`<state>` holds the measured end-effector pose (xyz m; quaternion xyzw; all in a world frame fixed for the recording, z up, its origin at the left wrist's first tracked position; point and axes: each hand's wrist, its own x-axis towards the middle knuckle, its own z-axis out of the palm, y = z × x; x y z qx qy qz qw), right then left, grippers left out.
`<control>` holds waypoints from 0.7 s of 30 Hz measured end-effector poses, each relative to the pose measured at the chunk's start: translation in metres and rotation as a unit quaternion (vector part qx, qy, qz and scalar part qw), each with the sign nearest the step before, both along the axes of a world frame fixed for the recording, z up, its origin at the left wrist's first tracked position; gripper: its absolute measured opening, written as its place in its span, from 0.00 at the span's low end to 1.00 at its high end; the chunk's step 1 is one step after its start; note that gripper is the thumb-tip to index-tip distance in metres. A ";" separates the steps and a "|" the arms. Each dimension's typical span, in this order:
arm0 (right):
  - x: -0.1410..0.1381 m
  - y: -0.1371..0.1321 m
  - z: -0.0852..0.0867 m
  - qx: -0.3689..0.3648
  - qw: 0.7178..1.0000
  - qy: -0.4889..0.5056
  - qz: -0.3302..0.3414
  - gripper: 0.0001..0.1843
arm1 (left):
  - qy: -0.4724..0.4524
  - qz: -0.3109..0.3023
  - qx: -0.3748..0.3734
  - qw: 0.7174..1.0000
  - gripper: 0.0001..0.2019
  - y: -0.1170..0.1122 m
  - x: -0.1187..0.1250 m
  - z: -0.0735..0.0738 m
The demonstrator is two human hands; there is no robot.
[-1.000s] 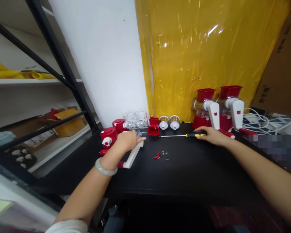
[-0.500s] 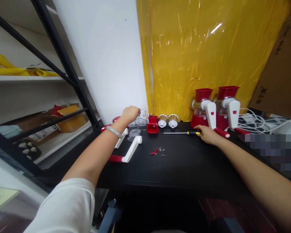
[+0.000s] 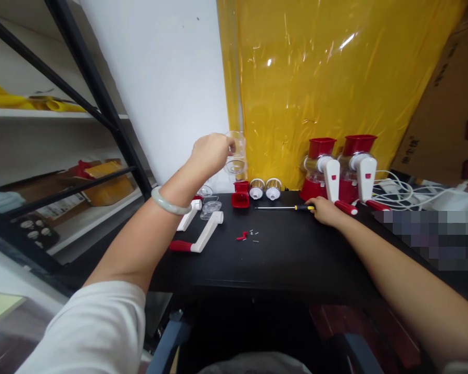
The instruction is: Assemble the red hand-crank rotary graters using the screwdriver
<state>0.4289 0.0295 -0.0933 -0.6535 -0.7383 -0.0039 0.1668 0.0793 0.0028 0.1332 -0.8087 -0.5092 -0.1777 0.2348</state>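
A pixelated block [image 3: 429,236] hides whatever lies at the right edge of the table. The small bits [image 3: 252,237] at the table's middle are too tiny to identify — screws, perhaps. The left hand [image 3: 208,153] covers part of the clear cup [image 3: 236,158]. The cardboard box [image 3: 444,109] — upper right — is cut off by the frame.

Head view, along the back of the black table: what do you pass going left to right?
Clear plastic cup held up in the left hand → red chute part → two gold-and-white drums → screwdriver → right hand → two red-and-white grinders → white cables.
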 end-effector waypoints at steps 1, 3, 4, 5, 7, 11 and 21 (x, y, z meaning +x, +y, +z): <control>0.000 0.000 0.000 -0.001 1.000 -0.001 0.000 0.20 | -0.007 -0.027 -0.003 1.000 0.14 -0.012 0.008 -0.001; -0.001 -0.001 0.001 -0.003 1.000 -0.002 -0.001 0.20 | -0.005 -0.065 -0.036 0.997 0.16 -0.035 0.026 -0.010; -0.001 -0.001 0.001 -0.004 1.000 -0.002 -0.002 0.20 | 0.001 -0.082 -0.051 0.995 0.16 -0.045 0.035 -0.017; -0.001 -0.001 0.001 -0.004 1.000 -0.003 -0.003 0.21 | 0.014 -0.096 -0.064 0.993 0.15 -0.053 0.043 -0.025; -0.001 -0.002 0.001 -0.006 1.000 -0.003 -0.006 0.21 | 0.045 -0.126 -0.076 0.988 0.14 -0.063 0.057 -0.041; -0.001 0.000 0.001 -0.010 1.000 -0.009 -0.013 0.22 | 0.082 -0.148 -0.078 0.983 0.12 -0.068 0.073 -0.065; 0.000 0.001 0.000 -0.017 1.000 -0.018 -0.019 0.23 | 0.103 -0.143 -0.070 0.982 0.11 -0.052 0.073 -0.074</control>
